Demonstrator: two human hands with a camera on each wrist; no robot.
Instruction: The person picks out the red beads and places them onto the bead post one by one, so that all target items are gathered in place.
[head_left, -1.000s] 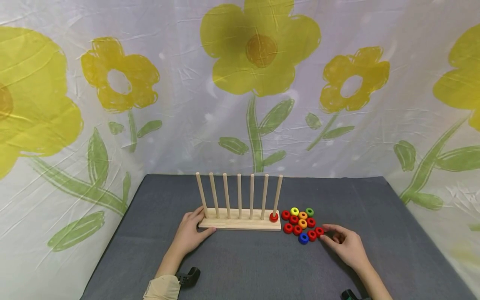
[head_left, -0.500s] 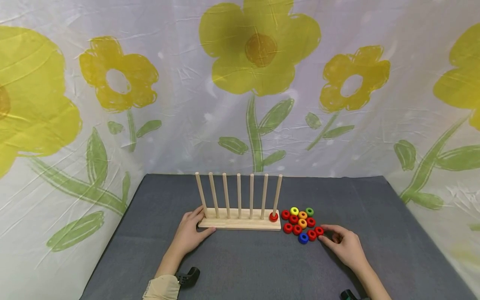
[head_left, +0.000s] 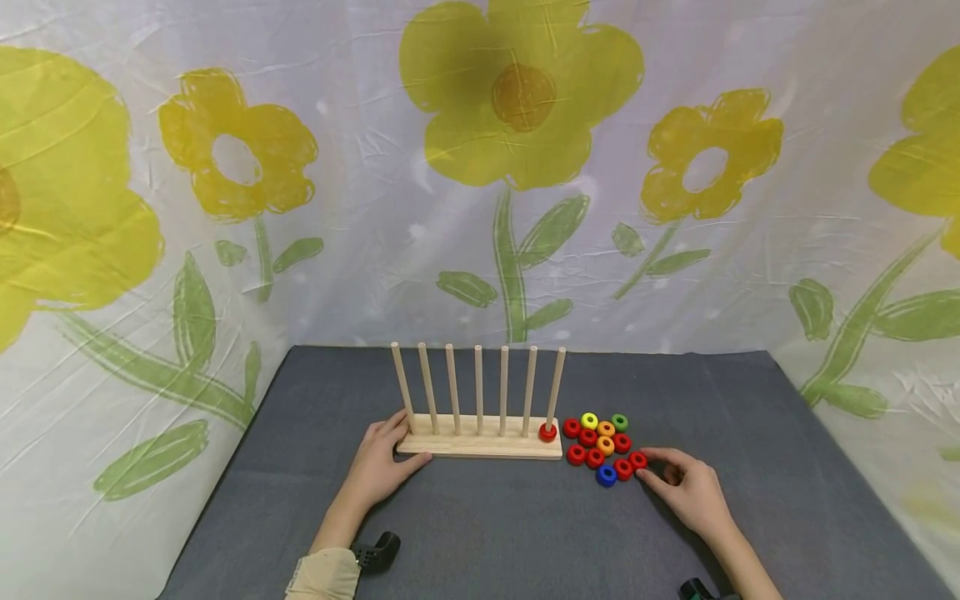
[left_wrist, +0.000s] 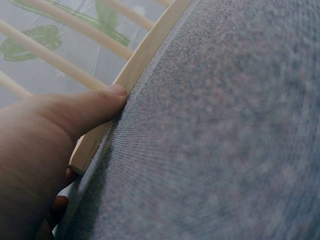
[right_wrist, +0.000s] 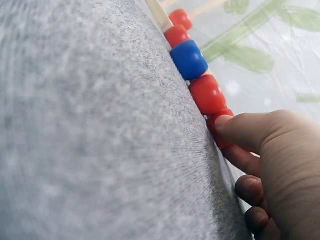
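A wooden peg stand (head_left: 480, 448) with a row of upright pegs sits on the dark cloth. My left hand (head_left: 377, 468) grips its left end, with the thumb (left_wrist: 102, 107) along the front edge and the other fingers mostly hidden behind. One red bead (head_left: 548, 434) sits at the foot of the rightmost peg. To the right of the stand, my right hand (head_left: 692, 493) pinches another red bead (head_left: 638, 461) between thumb and forefinger, at the right end of a loose bead group. In the right wrist view this red bead (right_wrist: 213, 128) is partly covered by the thumb.
The group holds several red beads (head_left: 587, 439), two orange beads (head_left: 605, 447), a yellow bead (head_left: 589, 422), a green bead (head_left: 619, 423) and a blue bead (head_left: 607, 476), packed close beside the stand. A flower-printed sheet (head_left: 360, 292) hangs behind the table.
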